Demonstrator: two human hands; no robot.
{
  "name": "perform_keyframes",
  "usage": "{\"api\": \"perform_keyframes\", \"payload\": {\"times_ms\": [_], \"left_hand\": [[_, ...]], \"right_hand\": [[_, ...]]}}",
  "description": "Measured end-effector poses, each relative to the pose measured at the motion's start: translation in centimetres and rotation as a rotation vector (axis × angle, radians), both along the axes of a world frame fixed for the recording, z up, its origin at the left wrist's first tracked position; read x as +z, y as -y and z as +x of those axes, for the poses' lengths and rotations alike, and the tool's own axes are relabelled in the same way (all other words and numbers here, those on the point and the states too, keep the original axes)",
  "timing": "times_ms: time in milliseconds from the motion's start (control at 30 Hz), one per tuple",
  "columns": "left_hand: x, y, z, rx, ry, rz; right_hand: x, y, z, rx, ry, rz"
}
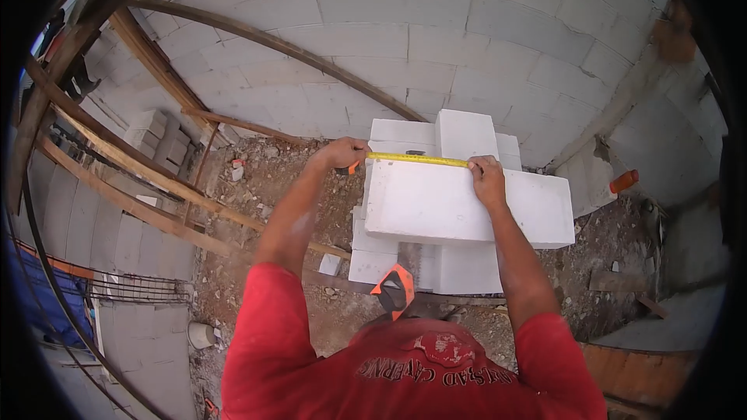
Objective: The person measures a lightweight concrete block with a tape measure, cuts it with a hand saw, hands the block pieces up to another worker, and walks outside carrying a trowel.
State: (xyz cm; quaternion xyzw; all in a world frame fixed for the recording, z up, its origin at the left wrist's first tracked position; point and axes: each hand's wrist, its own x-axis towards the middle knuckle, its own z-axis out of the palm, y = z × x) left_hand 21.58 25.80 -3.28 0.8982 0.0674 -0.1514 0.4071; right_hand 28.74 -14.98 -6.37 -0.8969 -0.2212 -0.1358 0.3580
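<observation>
A yellow tape measure [419, 159] is stretched along the back edge of a long white block [436, 198], which lies on a stack of other white blocks [467, 136]. At the block's left end, my left hand [346, 154] is closed on the orange and black tape case. My right hand [488, 176] pinches the tape blade against the block's top, toward its middle. A saw with an orange and black handle [395, 291] stands against the near side of the stack, its blade partly hidden.
Wooden poles [280, 45] slant across the left and lean on the grey block wall [358, 8]. Rubble covers the ground [233, 218]. More grey blocks [159, 136] are piled at the left, and a white bucket [201, 335] sits lower left. Planks [622, 281] lie at the right.
</observation>
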Motion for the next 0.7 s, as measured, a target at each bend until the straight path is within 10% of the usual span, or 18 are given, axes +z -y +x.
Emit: {"api": "perform_keyframes", "payload": {"times_ms": [700], "left_hand": [[1.6, 0.5, 1.4, -0.151, -0.044, 0.104]], "right_hand": [[0.6, -0.7, -0.1, -0.009, -0.034, -0.008]]}}
